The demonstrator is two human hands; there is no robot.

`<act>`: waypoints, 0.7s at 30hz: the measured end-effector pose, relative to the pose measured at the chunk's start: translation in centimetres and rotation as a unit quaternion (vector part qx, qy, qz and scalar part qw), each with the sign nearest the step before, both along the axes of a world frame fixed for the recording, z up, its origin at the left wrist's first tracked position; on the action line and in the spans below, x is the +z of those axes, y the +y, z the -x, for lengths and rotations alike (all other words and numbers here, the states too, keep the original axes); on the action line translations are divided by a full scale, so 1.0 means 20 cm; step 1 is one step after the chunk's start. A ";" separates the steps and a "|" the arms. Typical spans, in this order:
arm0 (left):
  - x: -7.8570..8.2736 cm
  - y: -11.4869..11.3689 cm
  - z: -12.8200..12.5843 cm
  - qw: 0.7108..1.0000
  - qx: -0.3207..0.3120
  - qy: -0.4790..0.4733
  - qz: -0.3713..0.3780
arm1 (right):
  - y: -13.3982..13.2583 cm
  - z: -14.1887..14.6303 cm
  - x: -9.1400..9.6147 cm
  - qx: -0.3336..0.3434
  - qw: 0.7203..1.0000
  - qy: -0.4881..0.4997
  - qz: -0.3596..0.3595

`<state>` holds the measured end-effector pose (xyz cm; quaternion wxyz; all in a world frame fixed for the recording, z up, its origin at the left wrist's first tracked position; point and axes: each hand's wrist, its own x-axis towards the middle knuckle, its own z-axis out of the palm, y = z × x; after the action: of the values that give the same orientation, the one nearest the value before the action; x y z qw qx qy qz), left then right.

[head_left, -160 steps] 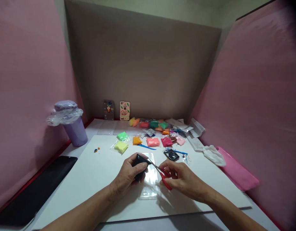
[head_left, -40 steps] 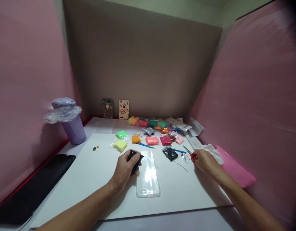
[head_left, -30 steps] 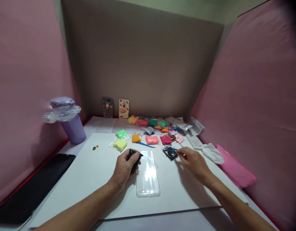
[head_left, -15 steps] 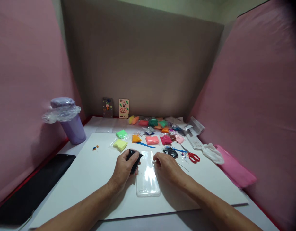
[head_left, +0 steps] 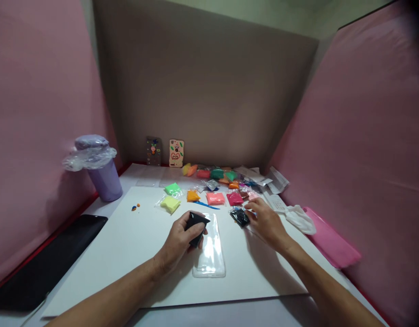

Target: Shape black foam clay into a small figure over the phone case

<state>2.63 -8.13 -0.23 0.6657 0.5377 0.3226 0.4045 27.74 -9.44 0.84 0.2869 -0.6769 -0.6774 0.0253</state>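
My left hand is wrapped round a black pointed bag, its tip aimed right above the clear phone case. The case lies flat on a white board, its left edge partly covered by that hand. To the right, my right hand reaches over the board with fingers bent and a little apart, beside a black clay packet. Its fingertips are at the packet's right edge; whether they touch it is unclear. The hand hides the red scissors and most of a blue tool there.
Packets of yellow clay, salmon clay and red clay lie behind the case, with a blue modelling tool. A lidded purple bin stands left. A pink case and white cloth lie right.
My right hand has moved right, from the case's upper edge to the black packet, and now covers the scissors. My left hand has shifted slightly right with the black bag, over the case.
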 end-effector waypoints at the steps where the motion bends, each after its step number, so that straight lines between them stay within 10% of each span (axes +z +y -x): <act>1: 0.00 0.00 0.00 1.000 -0.012 -0.007 -0.004 | -0.01 0.06 0.02 0.033 0.999 0.019 0.002; 7: -0.02 0.01 0.00 0.998 -0.045 -0.019 -0.031 | -0.05 0.37 0.11 0.206 0.955 0.206 0.061; 21: -0.03 0.02 0.01 0.995 -0.078 0.054 -0.018 | -0.08 0.35 -0.05 0.217 0.833 0.472 0.190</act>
<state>2.44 -7.70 -0.91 0.6672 0.5941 0.3078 0.3273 20.79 -10.97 -0.14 0.4250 -0.4590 -0.5712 0.5314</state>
